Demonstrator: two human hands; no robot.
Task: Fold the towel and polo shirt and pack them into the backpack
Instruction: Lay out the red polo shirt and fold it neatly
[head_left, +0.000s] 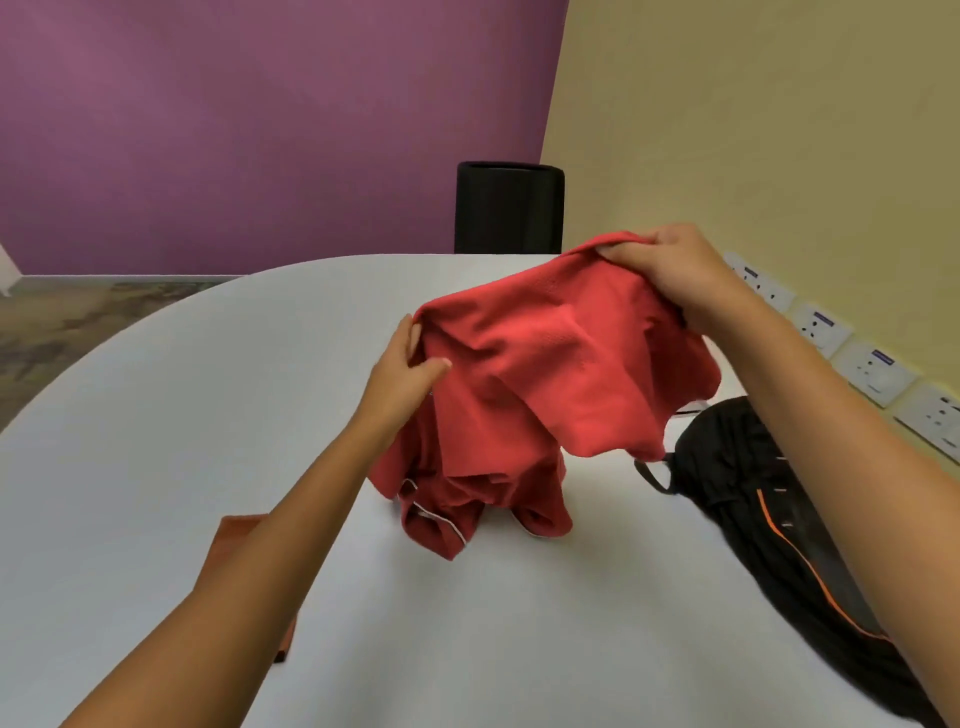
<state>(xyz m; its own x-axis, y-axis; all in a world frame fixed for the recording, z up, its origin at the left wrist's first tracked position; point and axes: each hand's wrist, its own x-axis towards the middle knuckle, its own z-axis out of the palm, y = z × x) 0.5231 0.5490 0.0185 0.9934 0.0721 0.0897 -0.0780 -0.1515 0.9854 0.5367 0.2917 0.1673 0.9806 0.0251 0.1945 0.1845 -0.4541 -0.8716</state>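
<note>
polo shirt (545, 374) lifted over table (208, 415) centre, hem up, likely to shake flat | left hand (408, 364), right hand (670, 270) fingers pinch its edge | backpack (769, 509) at 3 o'clock | towel (244, 530) at 8 o'clock

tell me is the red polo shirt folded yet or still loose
Still loose: the polo shirt hangs bunched between the left hand and right hand, its sleeves crumpled on the table.

Both hands lift a red polo shirt (545, 374) above the white table (182, 415): the left hand (405, 369) pinches one edge, the right hand (670, 270) grips the other. Its white-trimmed sleeves touch the table (crumpled). A black backpack (769, 499) lies right; a brown towel (234, 540) peeks under the left arm.
</note>
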